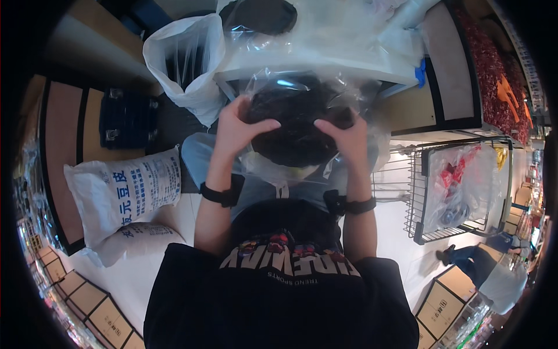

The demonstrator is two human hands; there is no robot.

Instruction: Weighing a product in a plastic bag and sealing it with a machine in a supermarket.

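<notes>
Between my two hands is a round black disc-like bundle (295, 131) inside a clear plastic bag (285, 84). Its exact kind I cannot make out. My left hand (237, 129) grips the left side, with the thumb lying on top and the fingers hidden beneath. On the opposite side my right hand (349, 135) holds it the same way. The bundle is over my lap, in front of a white table (372, 72). A second dark round bundle (261, 14), also in clear plastic, rests on the far left of that table.
Left of the table stands an open white sack (200, 99) with a clear liner. Full printed sacks (128, 195) lie on the floor at left, near a dark blue case (125, 119). At right is a wire shopping cart (412, 198) holding plastic bags; a person (494, 273) is beyond it.
</notes>
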